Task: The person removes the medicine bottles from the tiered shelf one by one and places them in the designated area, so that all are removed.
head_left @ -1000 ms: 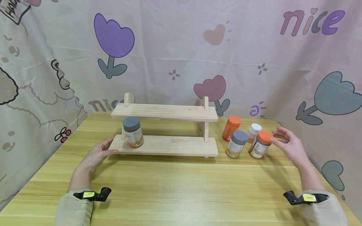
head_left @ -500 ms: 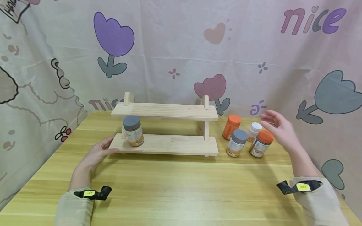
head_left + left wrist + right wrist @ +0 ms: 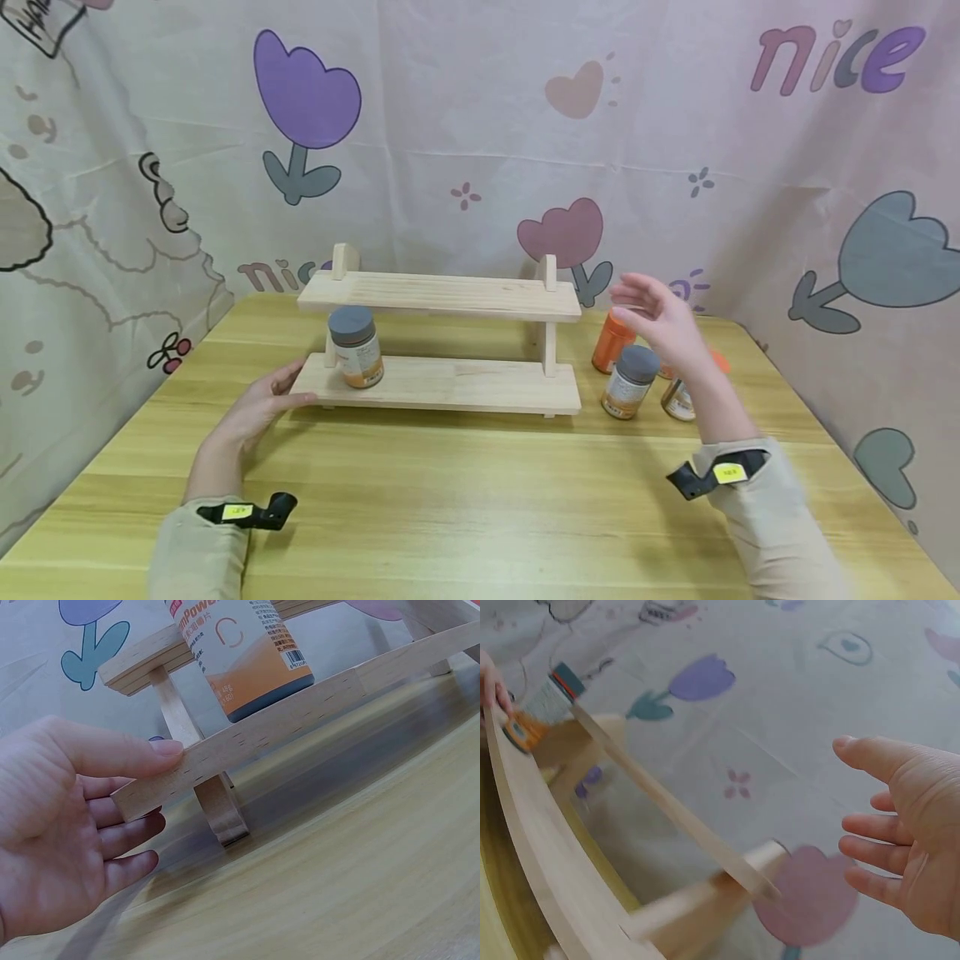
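A two-tier wooden shelf [image 3: 465, 385] stands on the table. My left hand [image 3: 251, 412] holds the left end of its lower board; in the left wrist view the thumb lies along the board's edge, with fingers below. A grey-lidded jar [image 3: 357, 348] stands upright on that board near this hand. My right hand [image 3: 666, 327] is raised with nothing in it, fingers loosely bent, in front of an orange bottle [image 3: 611, 350]. Close below it is another grey-lidded jar [image 3: 628, 385]. My forearm partly covers an orange-lidded jar [image 3: 678, 403] and mostly hides the white-capped bottle.
The shelf's upper board [image 3: 442, 293] overhangs the space behind the lower one. A wooden table [image 3: 450, 500] extends in front. Behind hangs a printed cloth [image 3: 465, 108] with tulips and hearts, and it continues down both sides.
My right hand has left the orange-lidded jar's lid and moved left and up past the white-capped bottle to the orange bottle. The left hand, shelf and containers have stayed put.
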Motion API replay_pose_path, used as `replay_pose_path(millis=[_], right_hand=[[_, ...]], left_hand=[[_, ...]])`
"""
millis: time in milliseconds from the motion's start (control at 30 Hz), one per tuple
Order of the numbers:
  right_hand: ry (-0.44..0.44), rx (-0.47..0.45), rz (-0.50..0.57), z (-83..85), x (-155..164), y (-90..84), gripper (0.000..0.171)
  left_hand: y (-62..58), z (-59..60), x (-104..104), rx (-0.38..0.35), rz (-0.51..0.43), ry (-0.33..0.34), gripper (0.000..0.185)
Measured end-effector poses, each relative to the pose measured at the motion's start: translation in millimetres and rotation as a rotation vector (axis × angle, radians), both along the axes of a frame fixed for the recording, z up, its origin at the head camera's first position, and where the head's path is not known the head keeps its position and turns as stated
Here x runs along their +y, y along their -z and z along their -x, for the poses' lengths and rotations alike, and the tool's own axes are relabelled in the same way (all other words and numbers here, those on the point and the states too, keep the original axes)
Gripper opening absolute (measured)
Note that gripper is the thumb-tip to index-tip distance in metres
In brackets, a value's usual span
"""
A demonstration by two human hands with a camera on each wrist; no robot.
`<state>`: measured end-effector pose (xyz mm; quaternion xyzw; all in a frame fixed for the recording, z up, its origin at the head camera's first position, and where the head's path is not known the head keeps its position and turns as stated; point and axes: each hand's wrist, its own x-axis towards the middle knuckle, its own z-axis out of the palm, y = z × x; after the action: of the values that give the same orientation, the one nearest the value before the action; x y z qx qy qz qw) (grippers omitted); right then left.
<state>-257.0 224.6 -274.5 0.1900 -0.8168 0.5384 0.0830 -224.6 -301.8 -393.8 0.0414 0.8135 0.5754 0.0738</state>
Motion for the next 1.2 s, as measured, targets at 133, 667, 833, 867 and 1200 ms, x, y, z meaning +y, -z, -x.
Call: replay_pose_path(millis=[133,667,833,867,1200], right_hand=[[-0.060,-0.008,0.061,6.4,-25.0,1.7,0.055],[-0.254,-0.059,0.050,23.2,-133.9,21.8,0.058],[-0.283,-0.082,0.039,26.1,-162.5,32.9,0.060],[-0.288,-0.083,0.036,26.6,-168.1,35.1,0.059],[-0.310,-0.109,-0.041,31.9,-218.4,61.1,0.065]], left_hand=[[-0.6,-0.4,-0.2,0.001,0.003,-0.001,0.088],[-1.8,-2.4,1.4,0.012,-0.021,0.012,0.085],[-3.0,-3.3,1.7,0.010,-0.013,0.009,0.085],[-3.0,-3.2,1.7,0.011,-0.014,0.009,0.085],[-1.7,-2.3,1.3,0.013,-0.016,0.010,0.085]])
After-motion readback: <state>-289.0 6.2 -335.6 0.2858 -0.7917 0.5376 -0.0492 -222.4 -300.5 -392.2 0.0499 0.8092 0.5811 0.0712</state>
